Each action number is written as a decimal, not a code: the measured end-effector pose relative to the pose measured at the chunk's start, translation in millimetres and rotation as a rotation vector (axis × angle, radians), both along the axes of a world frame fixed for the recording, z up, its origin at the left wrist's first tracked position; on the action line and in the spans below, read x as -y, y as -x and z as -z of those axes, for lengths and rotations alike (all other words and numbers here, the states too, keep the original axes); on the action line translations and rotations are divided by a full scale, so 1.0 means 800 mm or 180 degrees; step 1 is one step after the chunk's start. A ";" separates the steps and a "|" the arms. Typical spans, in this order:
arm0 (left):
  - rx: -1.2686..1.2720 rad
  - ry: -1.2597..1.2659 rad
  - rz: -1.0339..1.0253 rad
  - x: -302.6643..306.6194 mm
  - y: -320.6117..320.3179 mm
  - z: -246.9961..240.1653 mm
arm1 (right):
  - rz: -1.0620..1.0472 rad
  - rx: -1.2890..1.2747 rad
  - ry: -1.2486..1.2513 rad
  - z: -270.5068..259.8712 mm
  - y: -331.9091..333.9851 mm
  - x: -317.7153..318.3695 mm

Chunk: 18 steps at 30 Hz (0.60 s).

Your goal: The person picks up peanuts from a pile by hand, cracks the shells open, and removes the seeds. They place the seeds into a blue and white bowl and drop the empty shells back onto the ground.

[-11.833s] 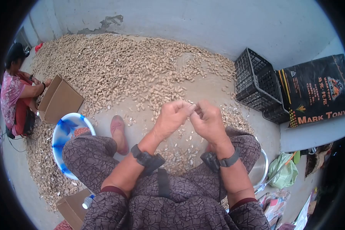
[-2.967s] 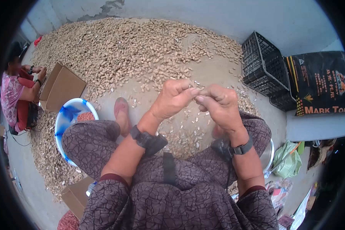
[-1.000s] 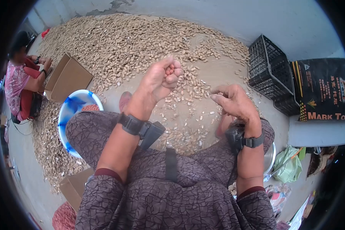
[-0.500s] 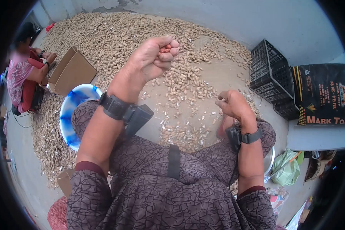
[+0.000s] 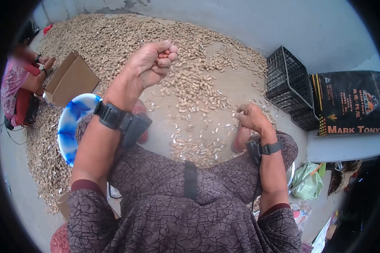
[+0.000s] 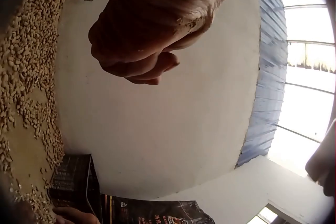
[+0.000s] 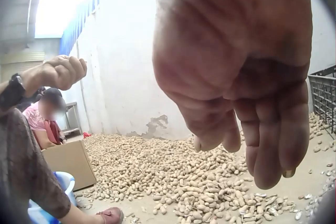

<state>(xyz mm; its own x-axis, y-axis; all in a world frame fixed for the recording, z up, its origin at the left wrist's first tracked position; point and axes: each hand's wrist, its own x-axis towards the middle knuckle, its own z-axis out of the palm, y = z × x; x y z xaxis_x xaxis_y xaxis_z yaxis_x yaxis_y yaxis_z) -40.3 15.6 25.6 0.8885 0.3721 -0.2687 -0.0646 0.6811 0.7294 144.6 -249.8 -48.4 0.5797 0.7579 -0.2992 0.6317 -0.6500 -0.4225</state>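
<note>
Reddish shelled peanuts show between the curled fingers of my left hand, which is raised palm-up before the peanut pile. The left wrist view has this hand from behind, its contents hidden. My right hand hovers over the floor near my right foot, fingers loosely bent. From the right wrist view, that hand hangs with fingers relaxed and nothing in them. Below and left of my left hand stands a blue-and-white basin, partly covered by my knee and forearm.
Unshelled peanuts spread along the wall, and broken shells lie between my feet. At left a person crouches by a cardboard box. Black crates and a printed black sack stand at right.
My hands, together at the fingertips earlier, have parted. The left one, holding the shelled peanuts, has risen and swung left towards the basin side. The right one has sunk slightly.
</note>
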 end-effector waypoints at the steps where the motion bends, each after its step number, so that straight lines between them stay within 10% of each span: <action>1: 0.0022 0.0027 -0.0015 0.001 0.000 0.004 | 0.0069 -0.0116 0.0079 0.000 -0.001 0.001; 18: 0.0506 -0.0204 -0.0062 0.029 -0.008 -0.021 | 0.0049 -0.0140 -0.0166 -0.165 0.021 -0.035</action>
